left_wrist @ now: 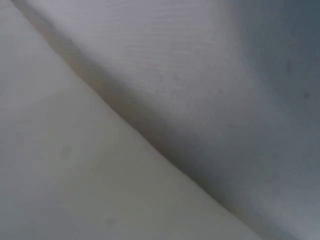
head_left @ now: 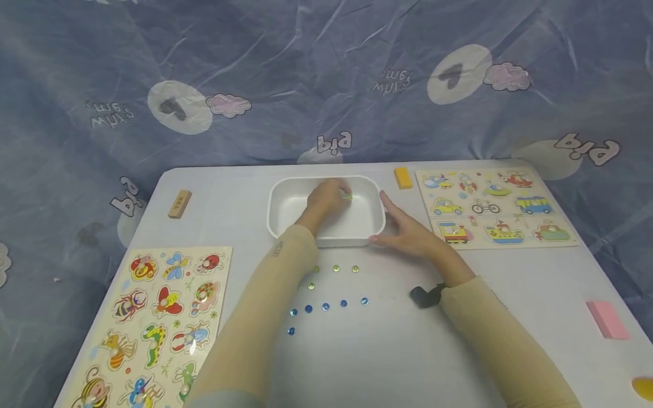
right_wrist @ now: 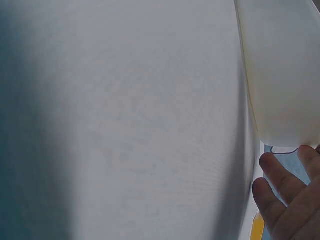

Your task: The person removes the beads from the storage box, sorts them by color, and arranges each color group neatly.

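Note:
A white rectangular tray stands at the back middle of the table. My left hand reaches into it with curled fingers, and a small yellow-green piece shows at the fingertips. My right hand touches the tray's right end, thumb at the near corner and fingers spread toward the far one. The right wrist view shows those fingers beside the tray wall. In front of the tray lie several small green discs and several blue discs. The left wrist view shows only blurred pale surfaces.
An insect puzzle board lies at the left, a vehicle puzzle board at the back right. Around them are a wooden block, a yellow block, a pink block and a yellow object at the right edge.

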`<state>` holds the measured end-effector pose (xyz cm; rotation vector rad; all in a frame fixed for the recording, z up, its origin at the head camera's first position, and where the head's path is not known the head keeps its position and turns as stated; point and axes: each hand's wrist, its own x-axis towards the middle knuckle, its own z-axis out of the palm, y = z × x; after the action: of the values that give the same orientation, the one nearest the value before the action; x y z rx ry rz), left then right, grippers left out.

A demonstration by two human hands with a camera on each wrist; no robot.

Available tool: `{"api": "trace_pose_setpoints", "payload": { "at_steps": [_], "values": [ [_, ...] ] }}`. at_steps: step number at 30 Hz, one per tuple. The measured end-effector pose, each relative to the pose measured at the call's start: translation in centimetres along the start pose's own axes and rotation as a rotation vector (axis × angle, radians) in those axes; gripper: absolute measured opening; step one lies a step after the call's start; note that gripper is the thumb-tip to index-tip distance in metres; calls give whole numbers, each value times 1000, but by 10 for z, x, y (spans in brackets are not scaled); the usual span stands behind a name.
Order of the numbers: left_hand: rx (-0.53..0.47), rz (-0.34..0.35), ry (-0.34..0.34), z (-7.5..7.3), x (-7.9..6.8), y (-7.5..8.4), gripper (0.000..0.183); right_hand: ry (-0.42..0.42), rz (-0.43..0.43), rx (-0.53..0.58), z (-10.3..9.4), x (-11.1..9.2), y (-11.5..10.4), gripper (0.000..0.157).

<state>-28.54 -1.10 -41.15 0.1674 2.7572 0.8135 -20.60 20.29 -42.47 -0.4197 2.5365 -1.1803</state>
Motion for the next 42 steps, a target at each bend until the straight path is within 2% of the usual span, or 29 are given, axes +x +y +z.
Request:
{"api": "trace_pose_setpoints", "payload": {
  "at_steps": [6, 12, 18, 23, 27, 31, 36, 42],
  "values": [
    [81, 1, 25, 0, 0, 4, 13, -2, -4, -5, 2, 0, -2, 108],
    [119, -1, -11, 1, 2, 3, 9, -2, -26, -13, 2, 0, -2, 110],
    [89, 29, -86, -3, -2, 1, 16, -4, -9, -22, 3, 0, -2, 109],
    [4, 123, -136, -20, -13, 3, 28, -1, 2, -21, 2, -1, -2, 109],
    [-174, 200, -132, -40, -33, 8, 29, -4, 1, -19, 1, -1, -1, 109],
    [-341, 267, -109, -60, -64, 10, 26, -2, -8, -22, 0, 0, 1, 108],
    [-370, 323, -99, -67, -107, 1, 21, 3, -1, -20, 0, 0, 0, 108],
    [-348, 289, -146, -52, -142, -22, 16, 3, 5, -28, 1, -1, -2, 108]
  ]
}}
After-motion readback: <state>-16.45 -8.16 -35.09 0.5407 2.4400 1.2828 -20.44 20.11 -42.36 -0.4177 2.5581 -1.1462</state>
